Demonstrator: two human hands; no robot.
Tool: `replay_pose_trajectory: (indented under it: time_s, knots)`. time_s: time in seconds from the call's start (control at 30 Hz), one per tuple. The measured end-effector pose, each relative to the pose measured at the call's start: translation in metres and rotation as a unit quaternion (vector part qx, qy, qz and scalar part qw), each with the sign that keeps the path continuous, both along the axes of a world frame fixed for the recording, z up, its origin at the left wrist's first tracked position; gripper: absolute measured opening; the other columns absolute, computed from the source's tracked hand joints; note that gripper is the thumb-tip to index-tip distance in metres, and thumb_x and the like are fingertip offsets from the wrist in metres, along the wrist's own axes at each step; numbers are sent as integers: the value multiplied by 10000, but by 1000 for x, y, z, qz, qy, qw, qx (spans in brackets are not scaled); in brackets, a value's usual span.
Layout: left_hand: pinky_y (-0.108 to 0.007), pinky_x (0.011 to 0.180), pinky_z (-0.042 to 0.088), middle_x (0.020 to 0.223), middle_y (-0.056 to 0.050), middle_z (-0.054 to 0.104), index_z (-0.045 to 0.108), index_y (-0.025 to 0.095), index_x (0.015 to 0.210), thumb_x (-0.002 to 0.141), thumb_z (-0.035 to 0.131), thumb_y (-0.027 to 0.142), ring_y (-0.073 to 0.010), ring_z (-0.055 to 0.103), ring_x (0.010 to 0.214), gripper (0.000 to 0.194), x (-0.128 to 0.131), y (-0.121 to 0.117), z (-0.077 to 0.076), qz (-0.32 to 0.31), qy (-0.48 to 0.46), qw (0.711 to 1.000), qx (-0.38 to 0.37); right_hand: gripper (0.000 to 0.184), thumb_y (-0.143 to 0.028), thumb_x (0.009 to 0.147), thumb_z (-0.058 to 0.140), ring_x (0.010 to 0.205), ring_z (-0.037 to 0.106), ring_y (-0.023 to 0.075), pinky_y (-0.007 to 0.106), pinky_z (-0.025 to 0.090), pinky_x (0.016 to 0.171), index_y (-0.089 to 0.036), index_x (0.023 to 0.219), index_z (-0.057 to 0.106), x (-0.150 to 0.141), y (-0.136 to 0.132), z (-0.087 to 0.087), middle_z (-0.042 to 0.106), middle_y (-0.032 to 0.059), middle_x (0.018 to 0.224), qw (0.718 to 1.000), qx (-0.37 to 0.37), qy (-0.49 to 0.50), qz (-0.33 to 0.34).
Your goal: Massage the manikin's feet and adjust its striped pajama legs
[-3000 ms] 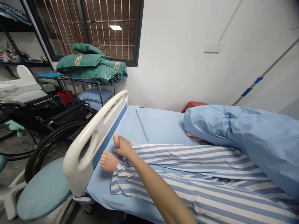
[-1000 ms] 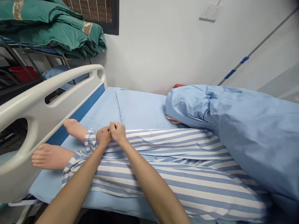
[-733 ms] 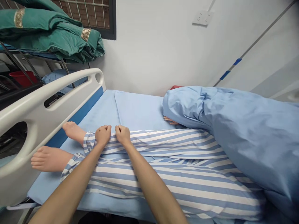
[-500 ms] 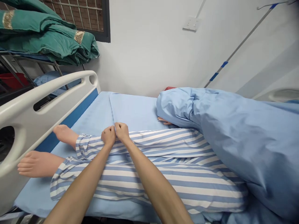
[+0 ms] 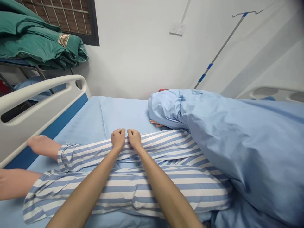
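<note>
A figure in blue-and-white striped trousers [image 5: 147, 177] lies on a hospital bed with a light blue sheet [image 5: 118, 114]. Its bare feet [image 5: 41, 145] point towards the white footboard [image 5: 35, 104] at the left. My left hand [image 5: 118, 139] and my right hand [image 5: 134, 139] sit side by side, both closed into fists gripping the fabric of the farther trouser leg at its far edge. A light blue duvet [image 5: 228, 136] is bunched over the figure's upper body at the right; one of its hands [image 5: 156, 123] peeks out beneath it.
Folded green blankets [image 5: 40, 44] lie on a metal rack at the upper left, under a barred window [image 5: 59, 15]. A drip stand [image 5: 220, 50] leans by the white wall. A wall socket [image 5: 177, 29] is above the bed. The headboard [image 5: 273, 93] shows at the far right.
My left hand has joined my right on the farther trouser leg. Both fists have worked along the leg away from the cuff, and my view has swung right.
</note>
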State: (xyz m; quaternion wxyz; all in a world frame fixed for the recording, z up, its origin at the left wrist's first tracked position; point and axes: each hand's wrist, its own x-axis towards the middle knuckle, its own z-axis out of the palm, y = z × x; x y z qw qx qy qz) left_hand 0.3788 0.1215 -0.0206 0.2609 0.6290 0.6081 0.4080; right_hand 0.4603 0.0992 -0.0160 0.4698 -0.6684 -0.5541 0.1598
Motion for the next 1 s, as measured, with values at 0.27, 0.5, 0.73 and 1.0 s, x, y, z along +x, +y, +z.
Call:
replay_pose_trajectory:
  time_s: [0.27,0.5,0.73,1.0]
  knots:
    - [-265,551,202,483,19,385,357,189,481,796,397,335,-121,307,529,349,39,-16,-4,-33,50,998,12,395,-384,875,378,513,305,101,255,214,544,-194,531,341,73,-29,6,323,-54,491,998,35,-49,-25]
    - [-267,545,213,500,21,414,363,197,500,746,444,294,-128,348,535,277,92,-30,1,-69,66,995,4,383,-355,847,400,508,297,93,256,205,531,-189,509,325,112,-42,13,317,-57,482,998,34,-49,-11]
    - [-250,574,297,538,3,518,434,202,511,794,408,311,-127,452,577,304,148,-39,20,-110,10,994,22,388,-401,855,356,521,331,101,245,231,529,-192,527,360,157,-51,12,357,-48,486,996,49,-2,-68]
    - [-276,564,231,495,6,431,397,200,477,733,490,366,-136,401,551,318,168,-51,6,-120,17,993,-6,397,-354,884,369,555,364,128,281,196,568,-164,597,567,219,-66,5,555,42,579,955,-34,-147,-256]
